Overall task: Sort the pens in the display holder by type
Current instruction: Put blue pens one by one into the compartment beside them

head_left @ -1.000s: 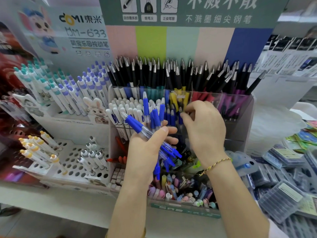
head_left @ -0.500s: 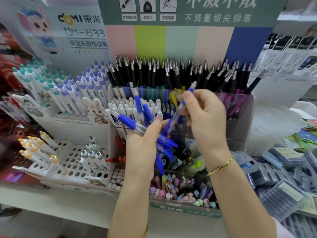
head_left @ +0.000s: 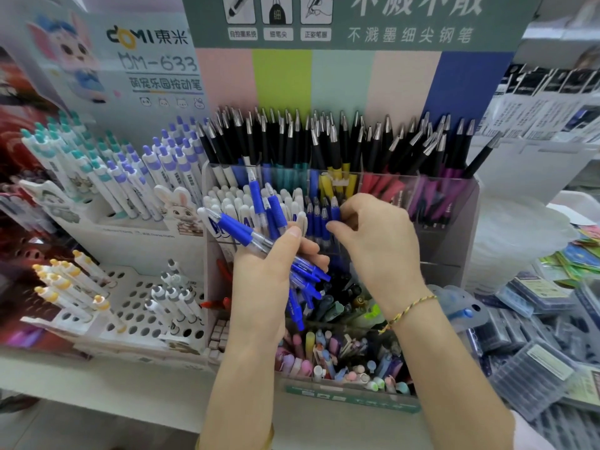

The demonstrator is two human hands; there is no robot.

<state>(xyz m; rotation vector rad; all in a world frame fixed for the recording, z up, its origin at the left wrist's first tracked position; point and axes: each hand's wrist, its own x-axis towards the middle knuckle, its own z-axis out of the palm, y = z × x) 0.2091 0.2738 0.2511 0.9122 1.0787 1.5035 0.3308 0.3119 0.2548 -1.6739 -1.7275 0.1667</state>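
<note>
Lowered since the earlier frame, our right hand (head_left: 376,245) now pinches one blue pen (head_left: 335,210) standing mid-row in the display holder (head_left: 448,251). Our left hand (head_left: 269,280) grip clamps the blue bundle (head_left: 240,230). We judge: collecting blues; next, lift it free.

Left hand (head_left: 268,289) grips blue pens (head_left: 239,230)

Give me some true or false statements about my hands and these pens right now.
1. The left hand holds a bundle of blue-and-clear plastic pens. True.
2. The right hand is empty. False: its grip pinches one blue pen in the clear plastic display holder.
3. The black pens with silver tips lie flat in the front row. False: they stand upright in the back row.
4. White pens with teal and purple caps stand left of the holder. True.
</note>
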